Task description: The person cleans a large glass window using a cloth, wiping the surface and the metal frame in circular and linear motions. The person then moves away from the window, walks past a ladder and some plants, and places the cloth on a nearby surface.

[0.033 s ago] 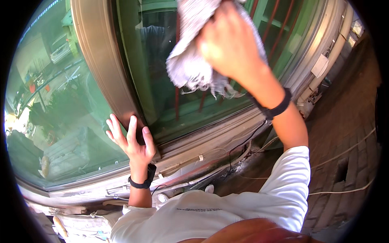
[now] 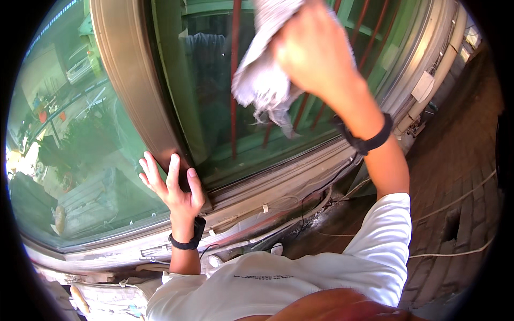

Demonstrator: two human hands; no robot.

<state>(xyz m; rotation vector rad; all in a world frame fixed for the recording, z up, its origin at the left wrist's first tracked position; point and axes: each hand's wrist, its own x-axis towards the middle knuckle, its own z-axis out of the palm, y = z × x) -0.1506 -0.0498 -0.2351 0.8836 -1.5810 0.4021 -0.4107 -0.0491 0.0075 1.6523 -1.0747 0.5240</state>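
Note:
My right hand, somewhat blurred, is closed round a pale grey cloth with a frayed lower edge. The cloth lies over the dark right-hand window pane, and its upper part runs out at the top of the view. Lower down, my left hand rests with fingers spread on the foot of the brown metal window frame. Its fingertips reach up along the frame, and nothing is in it. Each wrist wears a black band.
Red bars stand behind the glass. The left pane mirrors plants and a railing. Cables run along the wall under the sill. At right a pipe follows the wall, and a loose cord crosses the brick paving.
My right hand and the cloth have shifted slightly to the right across the pane, baring more glass at the left. My left hand has stayed in place on the frame.

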